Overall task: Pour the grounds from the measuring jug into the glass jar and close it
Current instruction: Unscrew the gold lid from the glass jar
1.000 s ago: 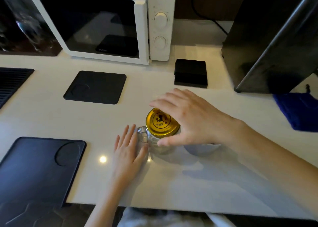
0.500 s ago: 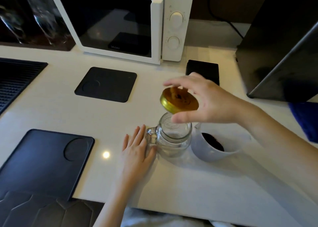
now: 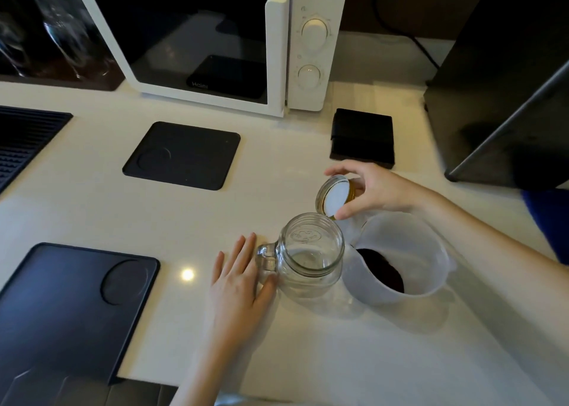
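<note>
- Nearest to us, our left hand (image 3: 238, 277) lies flat on the white counter (image 3: 338, 359), fingers spread and holding nothing. Its thumb rests against the base of the glass jar (image 3: 311, 254), just under the jar's handle (image 3: 267, 256), so the hand only steadies the jar.
- The glass jar stands upright with its mouth open. It looks empty: we see clear glass down to the bottom and no grounds inside.
- Just to the right of the jar, and touching it or almost touching it, stands the measuring jug (image 3: 400, 257), white and translucent. The dark grounds (image 3: 381, 270) are all in the jug, heaped on the side near the jar.
- A little farther, behind the jar and the jug, our right hand (image 3: 374, 190) is closed on the gold lid (image 3: 334, 196), with the thumb below and the fingers above. The lid is tilted so that its white inner face turns toward us, and it hangs above the counter, clear of the jar's mouth.
- We judge that the opening step is done and the pouring is not yet begun. The next move calls for a free right hand: the lid must be set down somewhere on the counter, within reach for closing.
- After that the jug must be lifted and tipped with its spout over the jar's mouth, while the left hand holds the jar firm. The mouth is narrower than the jug, so a slow pour seems wise.
- Farthest, a black mat (image 3: 183, 156) and the white microwave (image 3: 215, 42) take no part.
</note>
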